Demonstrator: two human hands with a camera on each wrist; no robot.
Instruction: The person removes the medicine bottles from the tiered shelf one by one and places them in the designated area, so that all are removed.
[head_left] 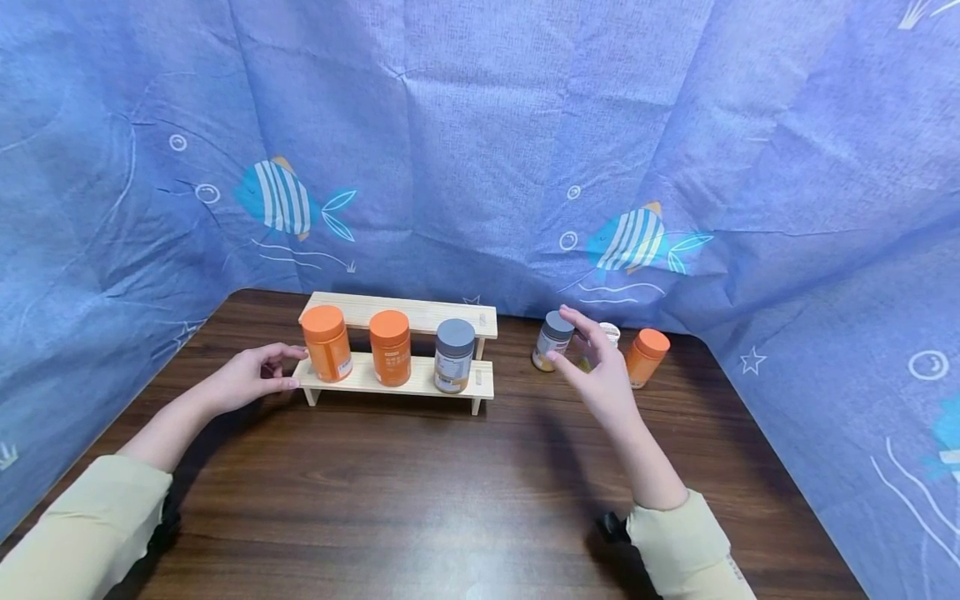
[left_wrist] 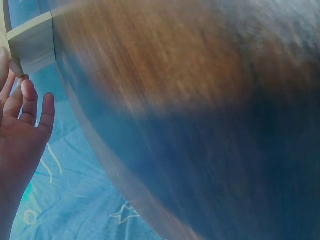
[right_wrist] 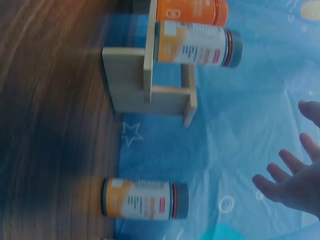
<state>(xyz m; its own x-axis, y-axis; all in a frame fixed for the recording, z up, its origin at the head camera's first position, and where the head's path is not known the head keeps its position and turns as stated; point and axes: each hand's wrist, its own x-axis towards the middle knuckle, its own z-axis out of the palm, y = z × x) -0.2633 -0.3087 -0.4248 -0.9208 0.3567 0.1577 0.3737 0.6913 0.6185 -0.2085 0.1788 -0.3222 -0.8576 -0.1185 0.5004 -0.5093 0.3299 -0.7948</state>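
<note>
Rack (head_left: 442, 313), wooden, two-tier, on counter (head_left: 420, 475); left hand (head_left: 243, 379) pinching its left end. Lower tier (head_left: 423, 380): two orange jars (head_left: 391, 358), one grey-lidded jar (head_left: 453, 362). Loose grey-lidded jar (head_left: 553, 343): upright on counter, right of rack; right hand (head_left: 602, 375) raised near it, fingers released.

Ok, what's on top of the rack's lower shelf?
An orange jar, a second orange jar and a gray-lidded jar stand on the lower shelf; its surface directly beneath them is covered.

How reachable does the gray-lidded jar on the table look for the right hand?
Likely yes: the right hand is close to the gray-lidded jar, thumb and fingers spread, with nothing visible blocking the way.
</note>
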